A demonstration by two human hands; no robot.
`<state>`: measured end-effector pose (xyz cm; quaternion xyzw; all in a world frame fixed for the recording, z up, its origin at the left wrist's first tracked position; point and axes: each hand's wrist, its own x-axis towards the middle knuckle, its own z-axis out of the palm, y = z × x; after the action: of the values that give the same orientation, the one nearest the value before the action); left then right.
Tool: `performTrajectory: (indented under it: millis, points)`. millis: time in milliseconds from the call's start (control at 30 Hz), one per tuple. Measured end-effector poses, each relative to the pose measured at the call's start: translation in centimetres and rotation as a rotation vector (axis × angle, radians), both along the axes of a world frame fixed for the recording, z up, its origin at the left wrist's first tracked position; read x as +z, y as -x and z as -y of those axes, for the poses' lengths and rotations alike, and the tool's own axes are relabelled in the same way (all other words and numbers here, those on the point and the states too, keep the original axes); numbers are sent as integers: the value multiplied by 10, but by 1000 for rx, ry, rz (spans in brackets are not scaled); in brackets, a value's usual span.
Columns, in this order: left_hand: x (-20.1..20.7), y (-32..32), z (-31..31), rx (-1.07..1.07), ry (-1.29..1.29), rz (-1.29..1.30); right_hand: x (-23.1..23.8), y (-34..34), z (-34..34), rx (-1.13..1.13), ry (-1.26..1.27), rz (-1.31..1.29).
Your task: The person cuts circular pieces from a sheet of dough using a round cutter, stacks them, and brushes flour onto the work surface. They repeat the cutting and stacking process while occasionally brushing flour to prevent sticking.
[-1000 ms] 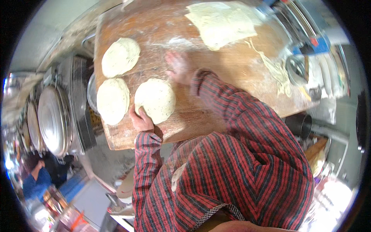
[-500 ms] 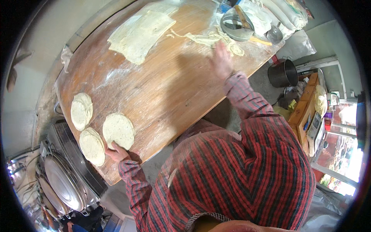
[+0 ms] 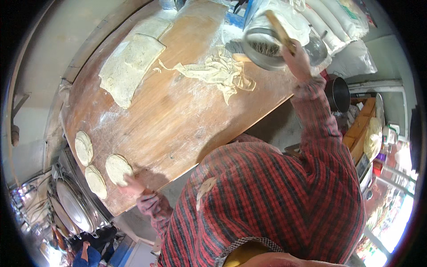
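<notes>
My right hand [image 3: 296, 58] is at the far right of the table, closed around a wooden-handled brush [image 3: 276, 27]. The brush leans over a round metal container [image 3: 263, 62], with dark bristles showing inside its rim. My left hand [image 3: 132, 187], slightly blurred, rests its fingers at the near edge of a stack of round flat dough pieces [image 3: 118, 168]. Two more stacks of dough rounds stand beside it, the far stack [image 3: 83, 149] and the near stack [image 3: 95, 181]. Crumpled dough scraps [image 3: 220, 73] lie toward the far right, and folded dough sheets [image 3: 129, 66] at the far left.
The wooden table [image 3: 178, 124] is dusted with flour. White bags [image 3: 329, 31] and a metal scoop-like bowl [image 3: 315, 50] crowd its far right. A dark pot [image 3: 338, 94] stands off the right edge. Large round metal pans [image 3: 73, 204] hang at lower left.
My right hand has gone from the dough scraps to the brush at the metal container and taken hold of it. My left hand remains by the dough stack. The whole view has shifted.
</notes>
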<state>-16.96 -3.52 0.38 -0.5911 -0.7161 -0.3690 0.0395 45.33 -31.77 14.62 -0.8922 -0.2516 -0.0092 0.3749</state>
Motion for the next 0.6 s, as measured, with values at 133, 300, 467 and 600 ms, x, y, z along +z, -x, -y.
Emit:
performTrajectory:
  millis: [133,300,467,600]
  points:
    - [-10,-166,-14,-825,340,213,-11,-48,30,42,102,169]
    - [-22,-343,-71,-1128,520,32,-28,-16,23,202,-29,629]
    - [-15,-408,-63,-872,208,-322,-91,81,-7,629,24,201]
    - [-20,-413,2,-1273,170,38,-124,111,-77,615,150,127]
